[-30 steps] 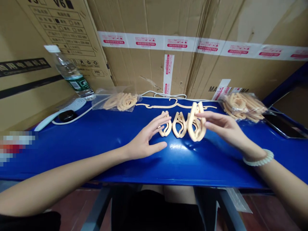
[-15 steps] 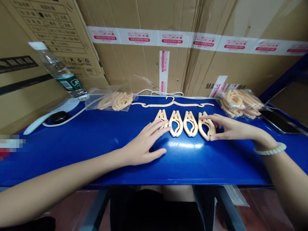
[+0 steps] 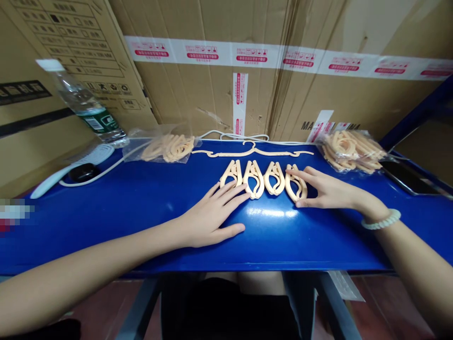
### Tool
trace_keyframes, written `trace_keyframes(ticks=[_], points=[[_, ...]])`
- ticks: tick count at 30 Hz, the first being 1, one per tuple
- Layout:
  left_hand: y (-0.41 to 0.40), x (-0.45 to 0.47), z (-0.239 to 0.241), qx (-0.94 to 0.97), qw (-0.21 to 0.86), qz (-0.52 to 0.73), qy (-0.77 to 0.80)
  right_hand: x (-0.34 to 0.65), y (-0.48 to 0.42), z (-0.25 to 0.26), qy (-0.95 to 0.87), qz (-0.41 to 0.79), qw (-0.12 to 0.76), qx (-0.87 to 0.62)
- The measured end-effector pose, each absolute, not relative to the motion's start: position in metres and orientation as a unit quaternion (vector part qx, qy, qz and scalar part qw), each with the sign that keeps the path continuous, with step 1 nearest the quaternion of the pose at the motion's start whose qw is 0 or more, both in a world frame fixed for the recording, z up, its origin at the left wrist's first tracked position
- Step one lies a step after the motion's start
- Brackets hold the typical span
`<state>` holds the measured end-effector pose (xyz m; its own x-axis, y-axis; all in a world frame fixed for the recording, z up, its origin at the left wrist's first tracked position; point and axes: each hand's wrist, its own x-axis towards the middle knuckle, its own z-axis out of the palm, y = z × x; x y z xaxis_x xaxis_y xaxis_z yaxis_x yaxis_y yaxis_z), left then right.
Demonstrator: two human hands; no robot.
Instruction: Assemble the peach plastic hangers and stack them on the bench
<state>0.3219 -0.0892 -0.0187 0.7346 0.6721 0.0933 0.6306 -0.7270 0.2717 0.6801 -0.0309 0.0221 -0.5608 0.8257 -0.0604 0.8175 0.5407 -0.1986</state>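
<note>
Several beige folding hangers, folded up, lie in a row on the blue table [image 3: 148,208]. My right hand [image 3: 325,189] grips the rightmost folded hanger [image 3: 302,191] at its right side, thumb at the lower end and fingers at the upper part. My left hand [image 3: 210,215] rests flat with spread fingers, its fingertips over the lower part of the leftmost folded hanger [image 3: 231,172] and by the bottom of the second folded hanger [image 3: 262,184]. A third folded hanger [image 3: 282,182] lies between, untouched. Behind the row lies an unfolded hanger [image 3: 233,154].
Bagged hangers lie at the back left [image 3: 177,147] and back right [image 3: 350,148]. A phone [image 3: 410,177] is at the right. A water bottle [image 3: 95,115], a pale-handled brush [image 3: 53,182] and a black mouse-like object [image 3: 84,173] are at the left. Cardboard boxes [image 3: 198,94] stand behind.
The row of folded hangers has shifted slightly left, the rightmost one with my right hand. My left fingers now cover less of the leftmost hanger. The view has shifted a little.
</note>
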Motion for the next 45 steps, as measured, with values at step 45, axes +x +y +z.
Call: trace_keyframes(ticks=[45], points=[[-0.082, 0.320, -0.021, 0.926, 0.082, 0.101, 0.354, 0.669, -0.038, 0.022, -0.906, 0.031, 0.102, -0.409]])
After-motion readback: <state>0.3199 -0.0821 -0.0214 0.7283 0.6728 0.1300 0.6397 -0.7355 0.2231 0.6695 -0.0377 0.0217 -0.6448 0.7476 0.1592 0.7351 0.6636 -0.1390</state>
